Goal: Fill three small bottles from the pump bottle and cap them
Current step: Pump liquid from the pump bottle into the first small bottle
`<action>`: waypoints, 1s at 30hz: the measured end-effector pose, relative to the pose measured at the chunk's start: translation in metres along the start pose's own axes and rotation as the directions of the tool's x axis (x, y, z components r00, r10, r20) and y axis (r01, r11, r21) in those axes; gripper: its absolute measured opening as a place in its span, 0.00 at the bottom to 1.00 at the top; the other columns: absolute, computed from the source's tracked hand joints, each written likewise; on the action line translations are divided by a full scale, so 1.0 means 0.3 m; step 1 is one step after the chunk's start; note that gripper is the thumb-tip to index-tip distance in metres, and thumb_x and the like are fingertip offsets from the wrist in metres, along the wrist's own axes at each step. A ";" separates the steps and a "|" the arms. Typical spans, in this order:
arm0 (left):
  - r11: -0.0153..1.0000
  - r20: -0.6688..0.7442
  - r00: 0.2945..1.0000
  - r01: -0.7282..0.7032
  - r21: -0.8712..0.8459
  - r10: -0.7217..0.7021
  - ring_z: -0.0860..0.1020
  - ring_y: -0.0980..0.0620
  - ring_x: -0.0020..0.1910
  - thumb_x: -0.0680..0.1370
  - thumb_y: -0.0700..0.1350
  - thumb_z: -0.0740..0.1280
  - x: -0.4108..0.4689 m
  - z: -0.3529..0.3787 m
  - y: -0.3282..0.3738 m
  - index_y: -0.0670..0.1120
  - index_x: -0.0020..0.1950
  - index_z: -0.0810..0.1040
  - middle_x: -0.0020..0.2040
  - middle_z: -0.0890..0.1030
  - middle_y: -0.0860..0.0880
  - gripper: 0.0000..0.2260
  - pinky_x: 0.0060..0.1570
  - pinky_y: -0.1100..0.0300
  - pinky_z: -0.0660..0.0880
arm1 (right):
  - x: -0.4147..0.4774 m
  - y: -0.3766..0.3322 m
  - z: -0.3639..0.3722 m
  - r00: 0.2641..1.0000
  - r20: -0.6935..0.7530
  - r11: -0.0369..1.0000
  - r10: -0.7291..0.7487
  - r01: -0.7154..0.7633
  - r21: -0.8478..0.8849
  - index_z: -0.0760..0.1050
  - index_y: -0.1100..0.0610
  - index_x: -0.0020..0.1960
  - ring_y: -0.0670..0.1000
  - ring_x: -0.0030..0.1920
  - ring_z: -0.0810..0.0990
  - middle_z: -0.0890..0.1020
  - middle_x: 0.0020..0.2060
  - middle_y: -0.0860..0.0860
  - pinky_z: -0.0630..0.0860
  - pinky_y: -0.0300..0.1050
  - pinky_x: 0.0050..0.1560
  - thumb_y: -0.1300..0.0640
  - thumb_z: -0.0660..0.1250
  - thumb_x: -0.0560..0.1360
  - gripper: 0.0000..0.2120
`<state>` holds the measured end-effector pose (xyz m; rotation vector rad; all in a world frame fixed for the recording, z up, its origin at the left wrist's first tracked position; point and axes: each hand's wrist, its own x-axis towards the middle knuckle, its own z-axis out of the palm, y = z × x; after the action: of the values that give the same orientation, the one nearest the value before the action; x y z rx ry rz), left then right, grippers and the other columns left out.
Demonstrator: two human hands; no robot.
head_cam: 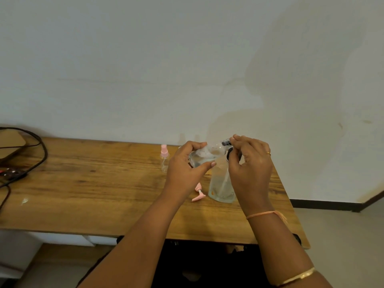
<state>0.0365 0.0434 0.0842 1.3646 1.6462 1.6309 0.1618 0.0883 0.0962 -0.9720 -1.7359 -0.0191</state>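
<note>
Filling step. The left hand (187, 167) grips a tilted small bottle (204, 155) near the desk's (83, 183) far edge. The right hand (251, 163) pinches the head of the pump bottle (221, 185). Next, likely: align mouth with nozzle, pump, then fit the pink cap (199, 193).

Plain off-white wall (187, 59) fills pretty much the whole top half, with some faint brownish stains toward the right. Below it sits a wooden table (83, 183) with a strong grain, running from the left edge to the lower right. Black cables (40, 156) loop over its far left end. At the right edge you get pale floor (342, 235) and a dark skirting board (322, 204). Light's soft and even.
</note>
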 end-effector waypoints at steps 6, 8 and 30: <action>1.000 0.020 1.000 0.017 0.021 -0.018 0.76 0.60 0.57 0.67 0.43 0.77 -0.002 0.001 -0.010 0.60 0.45 0.73 0.53 0.78 0.63 0.17 0.56 0.55 0.76 | -0.023 0.040 0.029 1.000 -0.015 1.000 -0.023 0.023 0.009 0.80 0.65 0.46 0.59 0.47 0.78 0.82 0.44 0.57 0.65 0.29 0.51 0.70 0.67 0.68 0.08; 1.000 0.015 1.000 0.013 0.013 -0.013 0.76 0.59 0.58 0.67 0.43 0.77 0.001 0.002 -0.006 0.59 0.45 0.73 0.53 0.78 0.63 0.17 0.56 0.54 0.77 | -0.023 0.026 0.023 1.000 -0.021 1.000 -0.019 0.019 0.009 0.80 0.64 0.47 0.58 0.48 0.77 0.82 0.45 0.56 0.65 0.31 0.50 0.69 0.66 0.69 0.08; 1.000 -0.003 1.000 0.013 -0.026 -0.013 0.77 0.58 0.57 0.67 0.43 0.77 0.000 0.010 0.000 0.61 0.48 0.75 0.55 0.79 0.59 0.18 0.55 0.54 0.78 | -0.012 0.007 0.017 0.999 -0.040 0.999 0.032 -0.031 0.026 0.80 0.63 0.48 0.57 0.49 0.77 0.82 0.46 0.55 0.65 0.30 0.49 0.70 0.66 0.70 0.09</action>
<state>0.0391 0.0450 0.0835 1.3360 1.6267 1.6425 0.1593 0.0899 0.0903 -0.9741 -1.6800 0.0046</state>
